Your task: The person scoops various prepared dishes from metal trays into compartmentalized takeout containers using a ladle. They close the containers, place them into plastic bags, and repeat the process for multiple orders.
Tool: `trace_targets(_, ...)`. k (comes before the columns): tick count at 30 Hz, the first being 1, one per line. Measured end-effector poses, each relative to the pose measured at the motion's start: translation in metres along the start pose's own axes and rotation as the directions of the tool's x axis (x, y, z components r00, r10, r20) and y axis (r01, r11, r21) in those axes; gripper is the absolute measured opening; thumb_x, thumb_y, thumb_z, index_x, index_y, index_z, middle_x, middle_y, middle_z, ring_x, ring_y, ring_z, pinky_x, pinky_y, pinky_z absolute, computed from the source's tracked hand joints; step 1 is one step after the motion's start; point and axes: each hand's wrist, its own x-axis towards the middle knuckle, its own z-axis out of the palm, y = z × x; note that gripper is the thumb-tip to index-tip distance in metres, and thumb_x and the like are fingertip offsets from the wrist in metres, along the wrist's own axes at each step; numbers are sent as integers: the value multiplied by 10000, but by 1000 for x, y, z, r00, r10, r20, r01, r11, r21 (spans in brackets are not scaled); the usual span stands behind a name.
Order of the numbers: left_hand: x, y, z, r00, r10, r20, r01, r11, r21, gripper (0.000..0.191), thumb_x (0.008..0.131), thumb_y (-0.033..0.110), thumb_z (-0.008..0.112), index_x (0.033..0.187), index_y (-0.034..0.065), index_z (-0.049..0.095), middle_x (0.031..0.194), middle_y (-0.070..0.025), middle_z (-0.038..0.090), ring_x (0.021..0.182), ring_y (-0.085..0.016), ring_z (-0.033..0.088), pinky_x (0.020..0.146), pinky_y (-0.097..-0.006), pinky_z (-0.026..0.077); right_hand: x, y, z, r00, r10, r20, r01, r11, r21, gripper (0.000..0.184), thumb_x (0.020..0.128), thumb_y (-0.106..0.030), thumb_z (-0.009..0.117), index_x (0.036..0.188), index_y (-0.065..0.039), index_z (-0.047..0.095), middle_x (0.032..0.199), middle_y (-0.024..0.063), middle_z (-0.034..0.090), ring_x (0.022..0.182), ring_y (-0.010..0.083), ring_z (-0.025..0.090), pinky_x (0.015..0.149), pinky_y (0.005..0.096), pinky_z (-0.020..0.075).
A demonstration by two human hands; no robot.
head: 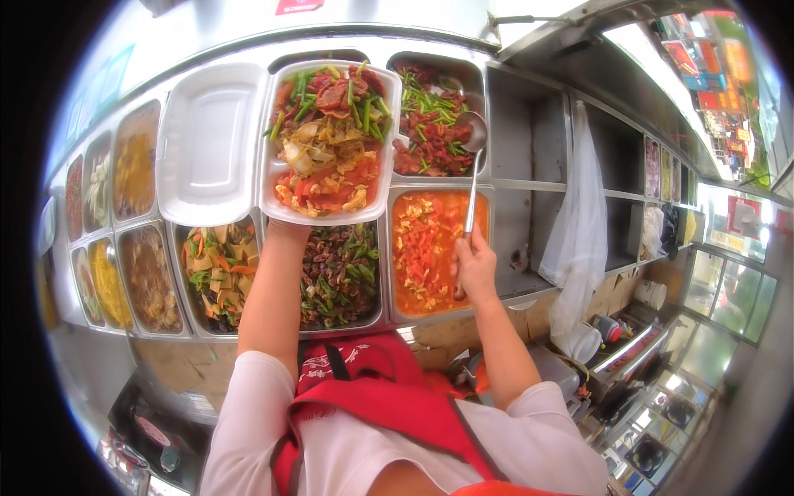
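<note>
My left hand (288,230) supports a white foam takeaway box (389,155) from below; the fingers are hidden beneath it. The box's lid (211,142) lies folded open to the left. Inside are tomato with egg (329,189), cooked cabbage or onion (322,146), and sliced meat with green stalks (338,96). My right hand (476,266) grips a long-handled metal serving spoon (475,133) by its brown handle. The spoon's bowl is over the right edge of a pan of meat and green stalks (434,124). Below the hand sits a pan of tomato and egg (422,248).
Pans of vegetables with tofu-like slices (217,266) and dark meat with green peppers (341,273) flank my left forearm. More food pans (149,279) continue leftward. Bare steel wells (527,124) lie to the right, with a white plastic bag (577,204) draped over their divider.
</note>
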Motion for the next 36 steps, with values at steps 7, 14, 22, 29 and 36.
trace_targets(7,-4,0,-2,1000,-17,-10,17,999,43,594,901,459,590,1326,52,515,1275,-142,581,1157,-291,577,969,-424,515,7,-26,-2,990,-66,125,53,993,104,395,986,-96,520,1375,-27,492,701,11,520,498,74,477,436,221,393)
trace_targets(14,-4,2,-2,999,-37,-14,38,998,52,598,896,460,594,1326,52,515,1271,-142,581,1155,-290,579,966,-423,517,-29,-9,12,991,53,124,-98,915,392,432,997,-106,515,1420,-48,453,718,26,522,489,85,466,440,216,396)
trace_targets(22,-5,5,3,999,-45,-18,46,997,60,603,891,460,599,1326,51,515,1267,-142,583,1152,-290,580,963,-423,519,-9,-25,-4,958,61,279,-250,651,717,166,1022,-161,487,1172,-109,534,803,24,546,503,34,459,436,194,380)
trace_targets(29,6,3,8,999,-52,2,52,999,12,607,887,460,604,1326,51,515,1264,-143,583,1149,-290,581,960,-422,520,-61,-75,-30,951,-23,307,-213,672,709,304,1033,-125,448,1327,-65,497,781,37,527,481,62,469,413,218,411)
trace_targets(36,16,-4,14,997,-57,46,59,997,-56,611,882,460,608,1326,50,515,1261,-143,584,1147,-290,583,958,-422,522,-138,-121,-37,887,-50,459,-210,841,498,505,1004,-117,467,1479,12,354,727,75,526,426,67,437,382,190,375)
